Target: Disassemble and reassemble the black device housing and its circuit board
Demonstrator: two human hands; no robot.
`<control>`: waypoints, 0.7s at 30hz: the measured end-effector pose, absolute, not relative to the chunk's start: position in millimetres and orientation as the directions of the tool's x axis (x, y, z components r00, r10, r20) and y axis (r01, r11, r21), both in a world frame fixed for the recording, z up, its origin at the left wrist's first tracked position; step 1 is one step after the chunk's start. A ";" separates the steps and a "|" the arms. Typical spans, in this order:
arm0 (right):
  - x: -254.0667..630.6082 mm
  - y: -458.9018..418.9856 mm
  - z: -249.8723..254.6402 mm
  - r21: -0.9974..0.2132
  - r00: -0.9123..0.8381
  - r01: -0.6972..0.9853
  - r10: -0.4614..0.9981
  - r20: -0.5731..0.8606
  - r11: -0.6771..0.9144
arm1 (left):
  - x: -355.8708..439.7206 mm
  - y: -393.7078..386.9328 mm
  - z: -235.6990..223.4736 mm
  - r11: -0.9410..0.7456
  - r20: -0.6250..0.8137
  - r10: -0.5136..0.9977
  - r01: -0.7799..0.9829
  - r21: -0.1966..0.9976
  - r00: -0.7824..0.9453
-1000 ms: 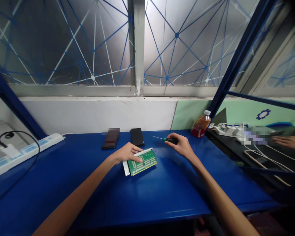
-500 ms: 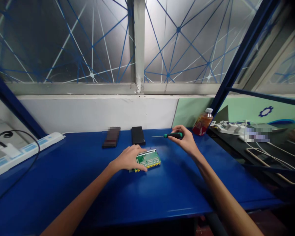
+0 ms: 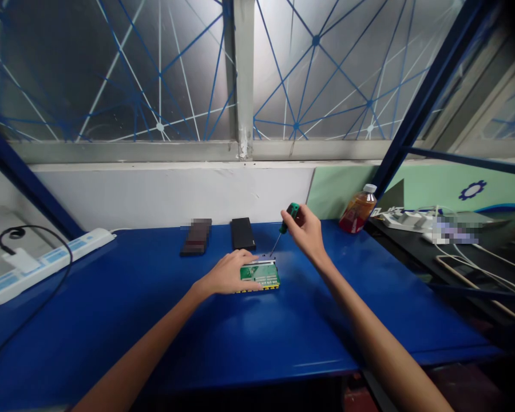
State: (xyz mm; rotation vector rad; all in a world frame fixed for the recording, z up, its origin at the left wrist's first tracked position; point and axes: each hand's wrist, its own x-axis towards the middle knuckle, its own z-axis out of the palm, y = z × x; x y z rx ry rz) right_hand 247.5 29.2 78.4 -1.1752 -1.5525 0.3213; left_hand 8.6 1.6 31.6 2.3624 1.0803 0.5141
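Note:
A green circuit board with a yellow strip along its near edge lies on the blue table. My left hand grips its left end, thumb on the near side and fingers over the far side. In my right hand is a screwdriver with a green and black handle, held tilted. Its thin shaft points down and left, with the tip by the board's far right edge. Tiny dark pieces, perhaps screws, show near the tip; whether the tip touches one I cannot tell.
Behind the board lie a black flat box and a dark, partly blurred slab. A drink bottle stands at the back right. A white power strip with a black cable is at left; white cables cover the neighbouring dark table.
My right hand has swung the screwdriver from level to steeply tilted, moving left so its tip is at the board's far edge. The board has turned slightly under my left hand.

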 end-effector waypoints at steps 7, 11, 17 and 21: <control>240.9 15.1 64.7 -0.615 0.006 0.579 0.751 0.660 0.536 | 54.9 14.0 49.2 -0.548 0.246 0.782 0.444 0.709 0.572; 239.7 15.1 63.2 -0.613 -0.018 0.548 0.741 0.671 0.569 | 67.9 21.0 51.4 -0.562 0.276 0.778 0.430 0.707 0.564; 235.0 11.4 62.4 -0.602 -0.068 0.537 0.741 0.668 0.592 | 66.9 22.7 31.2 -0.535 0.310 0.814 0.426 0.730 0.491; 232.6 9.8 61.8 -0.578 -0.102 0.547 0.733 0.673 0.606 | 65.3 21.8 30.8 -0.514 0.285 0.825 0.439 0.737 0.488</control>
